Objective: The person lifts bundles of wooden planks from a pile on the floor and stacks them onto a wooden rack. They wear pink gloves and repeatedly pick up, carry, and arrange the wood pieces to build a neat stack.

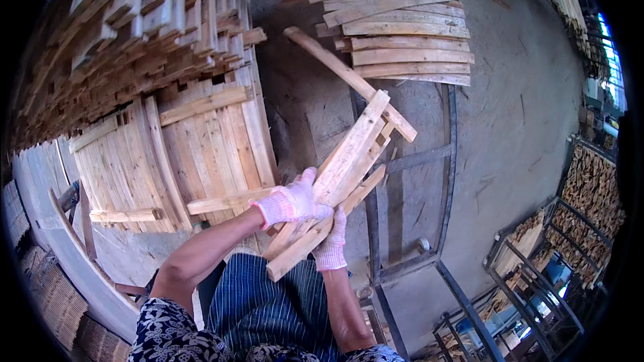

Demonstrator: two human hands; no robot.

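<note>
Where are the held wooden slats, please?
In the head view, the slats are near centre, between the left hand and right hand, right of the wooden panel.

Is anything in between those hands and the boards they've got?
Just pale pink gloves: the left hand and right hand each wear one and hold the boards through it. Nothing else visible is in between, though the boards' undersides are hidden.

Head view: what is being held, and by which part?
A bundle of wooden boards, gripped at its nearer half: left hand on its left side, right hand on its right.
</note>
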